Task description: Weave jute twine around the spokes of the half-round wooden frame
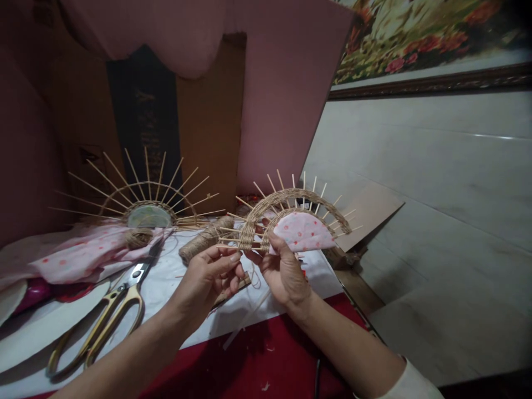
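Observation:
A half-round woven piece [258, 217] is held up above the table, with thin wooden sticks fanning out, two bands of twine and a pink dotted cloth half-disc [305, 231] at its centre. My right hand [286, 271] grips it at the left corner of the cloth, thumb in front and fingers behind. My left hand [216, 271] is closed at the lower left end of the outer band, thumb and forefinger pinching the twine or a stick there; the exact spot is partly hidden. A ball of twine [208, 239] lies behind my left hand.
Large scissors [118, 310] with gold handles lie on the white sheet at left. Beyond them are pink dotted fabric [83, 252], a small twine ball [139, 238] and a second stick fan [147, 215]. A cardboard box [211, 138] stands behind; a tiled wall [436, 221] is at right.

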Available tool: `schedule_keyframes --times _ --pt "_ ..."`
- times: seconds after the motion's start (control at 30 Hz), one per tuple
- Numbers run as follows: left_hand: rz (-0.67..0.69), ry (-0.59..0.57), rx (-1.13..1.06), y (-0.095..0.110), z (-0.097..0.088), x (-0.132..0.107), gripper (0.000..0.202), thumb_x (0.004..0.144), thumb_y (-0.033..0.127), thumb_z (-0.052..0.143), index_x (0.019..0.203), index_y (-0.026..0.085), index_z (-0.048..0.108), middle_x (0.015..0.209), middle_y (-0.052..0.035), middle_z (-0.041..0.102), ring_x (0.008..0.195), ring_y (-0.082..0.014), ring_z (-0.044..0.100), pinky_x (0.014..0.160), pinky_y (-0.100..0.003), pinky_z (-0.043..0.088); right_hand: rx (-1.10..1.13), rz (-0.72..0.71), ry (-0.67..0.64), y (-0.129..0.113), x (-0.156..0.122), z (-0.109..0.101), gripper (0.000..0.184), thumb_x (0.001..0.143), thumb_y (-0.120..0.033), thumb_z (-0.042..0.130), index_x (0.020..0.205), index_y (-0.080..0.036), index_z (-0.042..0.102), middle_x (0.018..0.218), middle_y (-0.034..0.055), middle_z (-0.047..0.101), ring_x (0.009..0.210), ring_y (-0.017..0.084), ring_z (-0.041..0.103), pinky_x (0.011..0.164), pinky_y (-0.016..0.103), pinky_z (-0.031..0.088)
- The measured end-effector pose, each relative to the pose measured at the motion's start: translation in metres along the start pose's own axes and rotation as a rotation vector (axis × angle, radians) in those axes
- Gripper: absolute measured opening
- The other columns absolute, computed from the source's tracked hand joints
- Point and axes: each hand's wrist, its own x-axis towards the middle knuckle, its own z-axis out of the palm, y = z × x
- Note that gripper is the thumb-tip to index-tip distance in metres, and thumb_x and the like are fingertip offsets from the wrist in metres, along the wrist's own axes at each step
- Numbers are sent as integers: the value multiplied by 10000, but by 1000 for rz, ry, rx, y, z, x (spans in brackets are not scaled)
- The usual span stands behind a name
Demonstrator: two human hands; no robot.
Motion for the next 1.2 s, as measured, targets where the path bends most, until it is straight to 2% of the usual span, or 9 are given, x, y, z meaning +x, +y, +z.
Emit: schedule_keyframes --times 0.23,0.37,0.47,0.57,0.77,0.87,0.97,1.07,1.2 --pt "24 50 166 -2 -11 -4 151 723 265 721 754 137 649 545 -10 624 375 -52 459 360 -153 317 34 90 6 1 -3 0 222 755 -212 649 977 -225 659 966 -6 722 865 163 670 826 343 557" --pt "104 95 339 1 -15 -5 119 715 261 726 725 145 701 505 -12 611 401 -52 410 377 -158 271 21 125 49 -1 -5 1 226 736 -187 649 960 -217 652 919 -4 727 816 164 676 773 344 577" --pt "173 105 446 5 -15 -5 98 701 249 727 685 152 721 508 -15 610 432 -72 410 405 -183 290 -4 159 44 -2 -5 -1 194 727 -203 646 920 -215 653 909 3 727 827 180 676 744 345 583" --pt "158 70 479 9 -16 -6 131 682 239 729 583 161 696 526 -14 604 493 -105 475 481 -211 363 -31 182 29 -2 -2 -6 147 717 -205 637 863 -209 657 889 4 727 804 175 678 712 321 585" --pt "4 -97 429 12 -27 -3 158 750 264 667 623 171 673 608 -22 623 623 -140 543 650 -254 418 -71 232 -18 -5 2 -14 166 704 -208 640 866 -196 673 851 2 725 732 149 662 687 302 588" --pt "-91 -174 292 12 -30 -2 168 748 270 673 618 165 654 612 -15 586 599 -123 499 629 -246 403 -78 251 -40 -6 2 -15 35 697 -202 648 727 -193 662 754 -12 710 672 134 643 699 316 588" --pt "-138 -227 163 14 -28 -2 116 714 269 692 693 156 687 733 -53 626 690 -154 529 675 -273 424 -89 247 -50 -7 3 -15 43 690 -194 646 648 -188 639 707 -18 697 615 115 622 702 317 588" --pt "-140 -225 68 15 -28 -3 103 733 255 663 742 159 699 763 -52 626 722 -157 531 711 -280 434 -98 223 -29 -8 5 -14 90 698 -192 626 767 -178 682 766 -5 712 632 114 629 658 269 587" --pt "-117 -100 116 13 -36 -1 93 743 220 665 667 166 670 662 -15 572 658 -120 491 674 -232 413 -99 197 -8 -11 7 -15 136 727 -167 597 819 -171 697 802 -5 720 651 113 640 622 242 588"
